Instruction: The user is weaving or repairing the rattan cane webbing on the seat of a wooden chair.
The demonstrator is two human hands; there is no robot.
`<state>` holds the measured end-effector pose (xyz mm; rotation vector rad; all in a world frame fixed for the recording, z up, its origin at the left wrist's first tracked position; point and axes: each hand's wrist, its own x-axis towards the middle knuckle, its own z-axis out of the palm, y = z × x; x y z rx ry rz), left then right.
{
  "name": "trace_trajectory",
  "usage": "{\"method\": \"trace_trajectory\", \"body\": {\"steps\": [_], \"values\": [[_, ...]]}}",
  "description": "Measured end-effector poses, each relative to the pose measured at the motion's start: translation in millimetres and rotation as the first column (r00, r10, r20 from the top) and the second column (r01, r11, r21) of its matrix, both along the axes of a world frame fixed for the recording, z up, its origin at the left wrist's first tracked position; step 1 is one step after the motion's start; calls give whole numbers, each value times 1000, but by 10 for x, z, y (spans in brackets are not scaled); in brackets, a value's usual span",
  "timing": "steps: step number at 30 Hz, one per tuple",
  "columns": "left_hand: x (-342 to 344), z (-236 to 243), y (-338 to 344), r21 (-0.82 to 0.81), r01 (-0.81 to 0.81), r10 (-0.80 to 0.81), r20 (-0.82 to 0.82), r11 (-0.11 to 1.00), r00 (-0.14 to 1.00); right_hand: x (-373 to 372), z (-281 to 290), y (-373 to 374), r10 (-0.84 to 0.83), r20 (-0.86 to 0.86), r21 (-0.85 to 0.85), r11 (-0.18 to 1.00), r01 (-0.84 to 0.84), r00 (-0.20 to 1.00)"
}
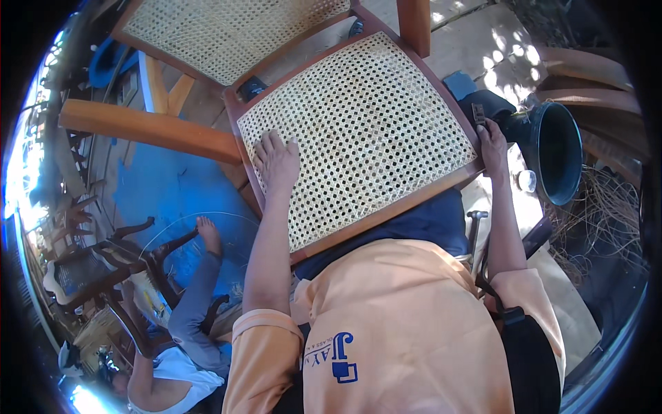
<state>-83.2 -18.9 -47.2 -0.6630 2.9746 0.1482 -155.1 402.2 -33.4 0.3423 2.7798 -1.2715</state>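
Note:
Across my lap lies a wooden chair with a woven cane seat (358, 131), its reddish-brown frame around the panel. Above it is a second cane panel (227, 34), the chair's back. My left hand (277, 160) rests flat on the left part of the seat, fingers spread over the weave. Beside the frame's right edge, my right hand (492, 146) grips a small dark rectangular tool (479, 114) that stands up from its fingers; its exact kind is unclear. A wooden leg (152, 127) sticks out to the left.
A dark bucket (571, 153) lies tipped at the right, near curved wooden pieces (586, 65) and loose cane strands (600, 207). A hammer (475, 231) is by my right thigh. At lower left, a co-worker (172, 376) sits beside a dark wooden chair (89, 269).

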Motion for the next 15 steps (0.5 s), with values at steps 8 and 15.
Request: {"method": "trace_trajectory", "body": {"steps": [8, 15], "values": [[323, 179, 394, 30, 79, -79, -1, 996, 997, 11, -45, 15, 10, 48, -197, 980, 0, 999], [502, 282, 490, 23, 127, -126, -42, 992, 991, 118, -101, -82, -44, 70, -165, 985, 55, 997]]}}
